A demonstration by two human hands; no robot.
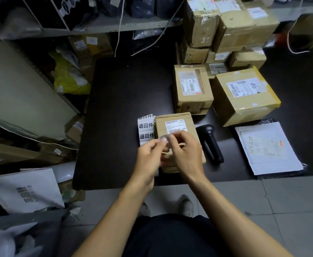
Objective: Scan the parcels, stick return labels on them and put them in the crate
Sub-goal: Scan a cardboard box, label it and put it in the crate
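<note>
Together, left hand (pixel 148 156) and right hand (pixel 184 153) grip a blurred label (pixel 164 138) above a parcel (pixel 178 125), beside "退回件" stickers (pixel 146 129).

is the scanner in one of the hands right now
No, the scanner lies on the table right of the parcel, with no hand on it.
</note>
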